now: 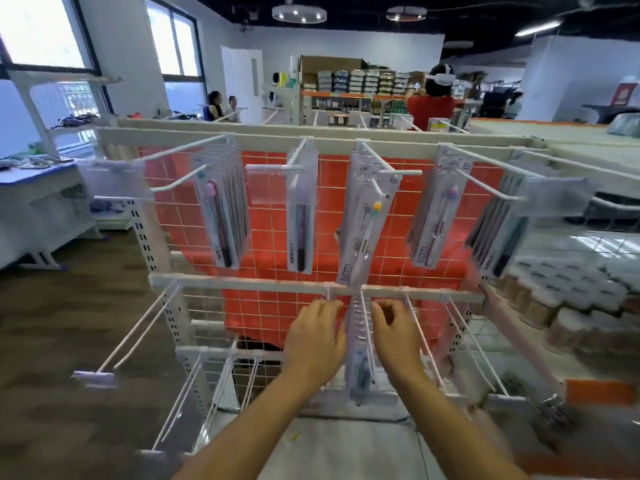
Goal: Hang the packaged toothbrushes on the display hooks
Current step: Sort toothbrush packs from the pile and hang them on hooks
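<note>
A row of clear toothbrush packs (pixel 360 341) hangs edge-on along a hook on the lower rail (pixel 242 283). My left hand (pixel 317 341) presses against the left side of this row, fingers curled. My right hand (pixel 396 336) is on the right side, fingers bent, thumb and fingertips close together near the rail. Whether either hand grips a pack is not clear. On the upper rail, more packs hang from hooks: a bunch at the left (pixel 221 209), one (pixel 302 216), a yellow-headed brush pack (pixel 369 223), a purple-headed one (pixel 436 216) and a bunch at the right (pixel 502 230).
Bare white hooks (pixel 138 337) stick out from the lower rail on both sides of my hands, with price-tag holders at their tips. A wire grid with an orange panel (pixel 277 237) backs the rack. Stacked jars (pixel 571 292) sit at the right. People stand among far shelves.
</note>
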The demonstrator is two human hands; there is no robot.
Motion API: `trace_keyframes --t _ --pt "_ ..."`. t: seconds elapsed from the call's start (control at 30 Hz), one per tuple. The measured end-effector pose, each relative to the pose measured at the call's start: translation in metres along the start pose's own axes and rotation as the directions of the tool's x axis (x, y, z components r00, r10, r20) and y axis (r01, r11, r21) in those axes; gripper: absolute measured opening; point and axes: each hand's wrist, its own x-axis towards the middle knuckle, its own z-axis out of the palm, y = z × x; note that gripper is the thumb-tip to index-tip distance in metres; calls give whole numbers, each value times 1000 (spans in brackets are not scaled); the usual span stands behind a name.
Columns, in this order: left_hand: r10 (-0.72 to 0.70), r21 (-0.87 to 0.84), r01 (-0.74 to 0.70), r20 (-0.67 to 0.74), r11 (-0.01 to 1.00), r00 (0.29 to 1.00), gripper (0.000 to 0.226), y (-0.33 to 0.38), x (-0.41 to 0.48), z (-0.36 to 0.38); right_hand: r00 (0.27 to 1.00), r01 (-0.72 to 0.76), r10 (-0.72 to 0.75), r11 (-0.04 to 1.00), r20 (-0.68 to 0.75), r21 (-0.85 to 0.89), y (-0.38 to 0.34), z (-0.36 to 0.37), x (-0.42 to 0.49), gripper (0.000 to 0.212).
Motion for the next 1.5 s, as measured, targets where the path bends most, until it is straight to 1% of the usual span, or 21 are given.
trace_keyframes --t 0.07,0.13,0.2,0.27,0.33,0.4,0.47,0.53,0.6,0.67,0.73,0.87,0.97,1.03,1.13,1.27,1.33,1.43,1.5 --pt "-26 82 26 -3 996 1000 33 -2 -20 -3 995 47 -39 995 92 -85 7 2 -21 9" --pt "-58 110 59 -4 992 998 32 -4 -41 -7 985 86 -70 992 157 -97 12 3 -41 9" --pt "-108 115 108 0 987 994 29 -7 -58 -12 984 97 -85 993 155 -70 8 -1 -53 8" --pt "-136 106 136 -3 985 991 30 -13 -70 -16 990 89 -85 995 115 -35 -5 -6 -51 6" --pt "-141 119 140 -3 983 990 32 -17 -75 -22 990 102 -100 995 102 -18 -20 -10 -45 5" --pt "-136 140 136 -9 981 991 32 -19 -76 -28 984 134 -128 990 121 -38 -29 -5 -45 5" --pt "-135 160 138 -30 977 990 30 -23 -77 -32 973 177 -158 979 170 -98 -30 7 -53 6" --pt "-132 178 137 -36 974 991 29 -29 -82 -36 959 203 -165 967 231 -151 -22 24 -66 12" --pt "-151 184 152 -22 971 988 29 -42 -92 -42 945 201 -132 957 298 -211 -8 45 -81 16" --pt "-179 195 178 -17 965 984 29 -58 -105 -47 925 217 -115 943 363 -253 7 67 -96 15" --pt "-190 235 186 -5 954 982 29 -75 -121 -49 896 245 -107 928 432 -279 22 87 -112 13" --pt "-215 301 197 27 933 976 20 -105 -158 -44 823 334 -94 878 561 -343 52 119 -139 13" --pt "-233 318 202 63 926 970 17 -130 -189 -30 778 343 -60 874 625 -343 88 141 -160 13" --pt "-249 311 213 79 926 965 21 -148 -211 -15 725 369 -28 860 688 -353 121 156 -174 17" --pt "-306 340 258 94 904 947 34 -177 -249 18 648 433 -2 824 762 -366 171 177 -195 20" --pt "-440 413 357 123 838 890 37 -227 -307 68 543 476 57 801 838 -363 239 207 -228 22" --pt "-510 447 410 127 795 851 37 -257 -338 92 502 495 78 791 861 -360 276 227 -242 22" --pt "-621 468 504 131 726 773 38 -311 -386 134 444 512 130 775 887 -370 336 263 -265 17" --pt "-696 467 571 145 675 703 36 -345 -414 159 417 520 162 764 894 -382 377 285 -281 20"
